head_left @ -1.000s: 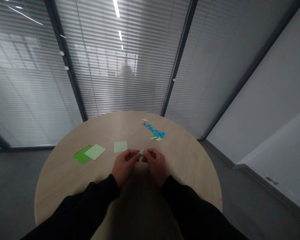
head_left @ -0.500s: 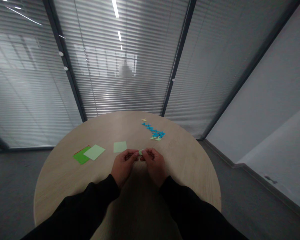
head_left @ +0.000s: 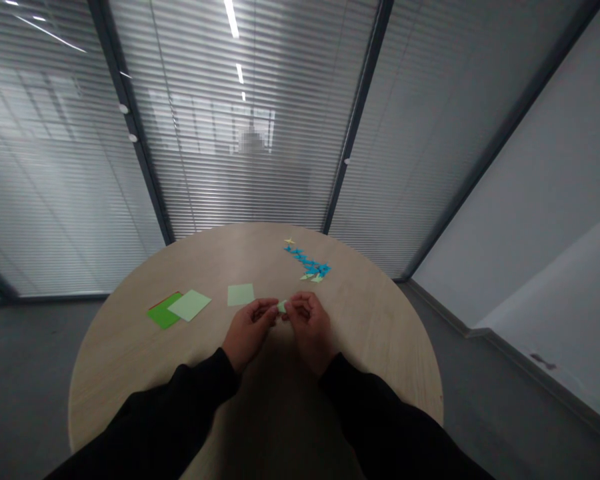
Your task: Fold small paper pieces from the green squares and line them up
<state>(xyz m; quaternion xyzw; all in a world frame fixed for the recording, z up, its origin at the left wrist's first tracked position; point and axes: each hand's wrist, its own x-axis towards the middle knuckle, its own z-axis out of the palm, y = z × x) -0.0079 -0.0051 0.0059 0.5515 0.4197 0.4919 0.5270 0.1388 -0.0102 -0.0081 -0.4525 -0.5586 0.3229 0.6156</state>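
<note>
My left hand [head_left: 249, 331] and my right hand [head_left: 309, 329] meet over the middle of a round wooden table [head_left: 130, 360]. Between their fingertips both pinch a small folded piece of pale green paper [head_left: 282, 306]. Only a corner of it shows; the fingers cover the remainder. A flat pale green paper square [head_left: 241, 294] lies just beyond my left hand. Both arms wear black sleeves.
Left of the hands lies a pale green sheet [head_left: 190, 304] overlapping a bright green sheet [head_left: 163, 311]. Toward the far right of the table runs a row of several small blue folded pieces [head_left: 307, 260] with a few pale ones at its ends. Glass walls with blinds stand behind.
The hands have stayed in place, with only slight finger shifts on the small folded paper. Nothing else on the table has moved.
</note>
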